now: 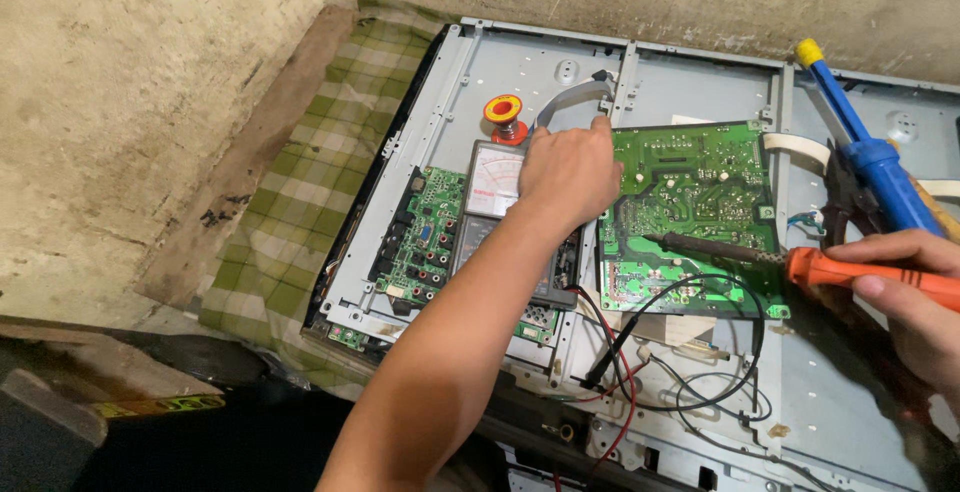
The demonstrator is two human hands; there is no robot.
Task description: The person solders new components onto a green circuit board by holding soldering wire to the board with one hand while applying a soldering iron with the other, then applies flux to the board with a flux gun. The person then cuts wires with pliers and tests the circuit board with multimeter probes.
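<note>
1. Rough plaster walls rise behind a grey metal chassis (700, 72) that lies on a green checked cloth (300, 202).
2. Near the chassis's right edge, the right hand (915, 297) is clenched around a soldering iron (800, 264) with an orange handle and a dark, slim shaft.
3. Its long axis runs nearly level; the tip points left, resting on the lower part of the large green circuit board (690, 192).
4. The left hand (568, 174) reaches toward the chassis's far edge, fingers curled at the board's upper left corner, over an analogue meter (495, 180); what they grasp cannot be told.
</note>
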